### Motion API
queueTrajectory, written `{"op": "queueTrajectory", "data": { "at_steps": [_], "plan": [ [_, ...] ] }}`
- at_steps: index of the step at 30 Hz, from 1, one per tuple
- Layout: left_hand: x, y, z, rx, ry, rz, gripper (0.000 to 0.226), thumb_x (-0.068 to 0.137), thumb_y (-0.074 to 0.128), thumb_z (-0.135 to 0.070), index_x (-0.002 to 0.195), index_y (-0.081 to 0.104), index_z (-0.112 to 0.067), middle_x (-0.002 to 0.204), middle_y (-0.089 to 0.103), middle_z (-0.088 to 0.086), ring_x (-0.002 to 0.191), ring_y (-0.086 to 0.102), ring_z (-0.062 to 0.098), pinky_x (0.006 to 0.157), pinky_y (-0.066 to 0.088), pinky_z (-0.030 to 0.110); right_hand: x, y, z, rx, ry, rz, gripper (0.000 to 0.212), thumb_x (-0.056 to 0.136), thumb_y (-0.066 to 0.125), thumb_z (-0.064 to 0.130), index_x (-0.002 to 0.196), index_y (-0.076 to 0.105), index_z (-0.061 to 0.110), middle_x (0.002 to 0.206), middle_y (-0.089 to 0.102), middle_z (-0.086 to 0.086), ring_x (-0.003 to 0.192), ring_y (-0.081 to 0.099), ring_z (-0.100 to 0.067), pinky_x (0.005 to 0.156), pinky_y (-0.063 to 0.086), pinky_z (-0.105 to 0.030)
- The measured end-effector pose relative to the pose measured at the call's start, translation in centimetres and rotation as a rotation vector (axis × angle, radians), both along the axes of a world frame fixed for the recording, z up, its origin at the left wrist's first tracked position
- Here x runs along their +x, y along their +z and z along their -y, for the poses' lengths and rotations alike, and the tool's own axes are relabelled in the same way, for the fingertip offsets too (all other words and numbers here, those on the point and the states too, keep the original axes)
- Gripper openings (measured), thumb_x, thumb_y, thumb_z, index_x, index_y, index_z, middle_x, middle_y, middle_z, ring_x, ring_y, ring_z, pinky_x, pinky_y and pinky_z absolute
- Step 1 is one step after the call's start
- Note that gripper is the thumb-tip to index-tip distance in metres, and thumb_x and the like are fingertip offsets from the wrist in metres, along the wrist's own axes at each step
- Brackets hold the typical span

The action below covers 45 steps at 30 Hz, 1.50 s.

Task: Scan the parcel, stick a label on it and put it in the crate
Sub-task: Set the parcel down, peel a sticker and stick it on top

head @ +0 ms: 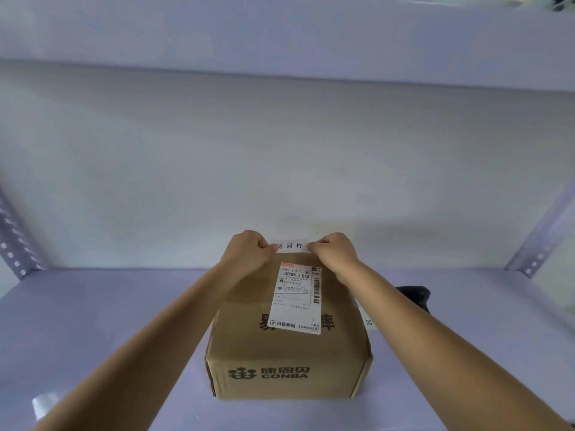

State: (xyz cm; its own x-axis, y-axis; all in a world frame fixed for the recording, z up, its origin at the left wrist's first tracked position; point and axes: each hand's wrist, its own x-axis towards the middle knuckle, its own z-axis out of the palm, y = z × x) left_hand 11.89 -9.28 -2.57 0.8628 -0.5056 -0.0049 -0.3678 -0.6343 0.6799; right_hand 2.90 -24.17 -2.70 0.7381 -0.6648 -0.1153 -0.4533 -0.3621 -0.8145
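A brown cardboard parcel (280, 353) printed with "CONBA" stands on the pale shelf board (109, 321) in front of me. A white shipping slip (297, 298) with barcodes is stuck on its top. Above the parcel's far edge, a small white label (291, 246) with three black characters is stretched between my hands. My left hand (249, 251) pinches its left end and my right hand (334, 253) pinches its right end. Whether the label touches the box is unclear. No crate is in view.
A black device (415, 297), partly hidden by my right forearm, lies on the shelf right of the parcel. A white strip of labels (368, 322) shows beside it. Perforated metal uprights stand at both sides (14, 244), and another shelf board (280, 42) hangs overhead.
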Motion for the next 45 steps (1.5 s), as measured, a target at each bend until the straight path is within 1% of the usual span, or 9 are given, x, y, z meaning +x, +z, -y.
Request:
{"op": "queueTrajectory", "data": {
  "at_steps": [2, 6, 11, 14, 18, 29, 37, 43, 45],
  "plan": [
    [0.5, 0.0, 0.0, 0.055, -0.019, 0.007, 0.035, 0.09, 0.06, -0.031, 0.077, 0.069, 0.0, 0.084, 0.073, 0.015, 0.066, 0.056, 0.02, 0.063, 0.046, 0.028, 0.3, -0.3, -0.2, -0.047, -0.003, -0.051, 0.025, 0.083, 0.061, 0.027, 0.061, 0.058, 0.015, 0.066, 0.061, -0.003, 0.073, 0.06, -0.029, 0.073, 0.037, -0.035],
    [0.9, 0.1, -0.1, 0.16, -0.048, 0.004, 0.038, 0.091, 0.06, -0.032, 0.057, 0.057, -0.014, 0.06, 0.059, -0.004, 0.051, 0.046, 0.008, 0.048, 0.032, 0.021, 0.3, -0.5, -0.6, -0.144, -0.014, -0.141, 0.024, 0.083, 0.063, 0.034, 0.069, 0.067, 0.015, 0.082, 0.071, -0.004, 0.082, 0.062, -0.026, 0.081, 0.038, -0.036],
    [1.2, -0.1, 0.2, 0.192, -0.057, 0.019, 0.04, 0.089, 0.062, -0.032, 0.053, 0.055, -0.014, 0.061, 0.06, 0.0, 0.052, 0.047, 0.01, 0.048, 0.033, 0.022, 0.2, -1.0, -0.9, -0.248, -0.031, -0.159, 0.039, 0.085, 0.061, 0.033, 0.05, 0.05, 0.019, 0.075, 0.062, 0.0, 0.08, 0.058, -0.026, 0.075, 0.034, -0.034],
    [1.0, -0.1, 0.1, 0.19, -0.05, 0.02, 0.042, 0.088, 0.063, -0.03, 0.05, 0.053, -0.016, 0.055, 0.055, -0.004, 0.051, 0.046, 0.009, 0.047, 0.032, 0.022, 0.0, -1.3, -1.2, -0.311, -0.027, -0.133, 0.03, 0.085, 0.06, 0.035, 0.058, 0.056, 0.023, 0.095, 0.068, -0.001, 0.093, 0.06, -0.026, 0.079, 0.034, -0.034],
    [0.7, -0.3, 0.2, 0.185, -0.036, 0.043, 0.03, 0.085, 0.063, -0.027, 0.06, 0.056, -0.012, 0.065, 0.055, 0.008, 0.059, 0.047, 0.022, 0.05, 0.031, 0.027, 0.0, -1.6, -1.6, -0.37, -0.042, -0.123, 0.017, 0.086, 0.058, 0.034, 0.074, 0.062, 0.023, 0.107, 0.061, -0.003, 0.101, 0.058, -0.026, 0.08, 0.031, -0.033],
    [0.8, -0.8, 0.3, 0.132, -0.002, 0.059, 0.018, 0.08, 0.063, -0.024, 0.066, 0.057, -0.015, 0.068, 0.056, 0.006, 0.063, 0.047, 0.023, 0.055, 0.035, 0.027, -0.4, -2.4, -1.9, -0.442, -0.04, -0.08, 0.02, 0.09, 0.053, 0.035, 0.093, 0.067, 0.02, 0.098, 0.047, 0.002, 0.106, 0.051, -0.024, 0.083, 0.028, -0.035],
    [0.8, -1.1, 0.2, 0.133, 0.002, 0.072, 0.021, 0.084, 0.061, -0.027, 0.068, 0.058, -0.014, 0.073, 0.06, 0.005, 0.066, 0.05, 0.021, 0.051, 0.035, 0.026, -0.6, -2.4, -2.1, -0.446, -0.049, -0.058, 0.02, 0.091, 0.054, 0.036, 0.094, 0.065, 0.02, 0.105, 0.053, 0.0, 0.108, 0.051, -0.023, 0.085, 0.029, -0.036],
    [0.4, -0.5, 0.7, 0.244, -0.003, 0.119, 0.043, 0.083, 0.058, -0.026, 0.052, 0.033, -0.012, 0.053, 0.037, 0.002, 0.054, 0.038, 0.021, 0.044, 0.025, 0.027, -0.6, -2.3, -2.2, -0.443, -0.058, -0.064, 0.015, 0.089, 0.055, 0.035, 0.088, 0.061, 0.021, 0.103, 0.054, 0.0, 0.105, 0.052, -0.022, 0.084, 0.029, -0.036],
    [0.2, -0.4, 0.6, 0.266, 0.001, 0.142, 0.044, 0.084, 0.058, -0.027, 0.053, 0.032, -0.013, 0.055, 0.037, 0.001, 0.056, 0.04, 0.02, 0.044, 0.025, 0.027, -0.7, -2.3, -2.2, -0.418, -0.091, -0.028, 0.013, 0.088, 0.057, 0.033, 0.09, 0.059, 0.02, 0.1, 0.054, 0.002, 0.104, 0.054, -0.022, 0.083, 0.028, -0.034]
  ]
}}
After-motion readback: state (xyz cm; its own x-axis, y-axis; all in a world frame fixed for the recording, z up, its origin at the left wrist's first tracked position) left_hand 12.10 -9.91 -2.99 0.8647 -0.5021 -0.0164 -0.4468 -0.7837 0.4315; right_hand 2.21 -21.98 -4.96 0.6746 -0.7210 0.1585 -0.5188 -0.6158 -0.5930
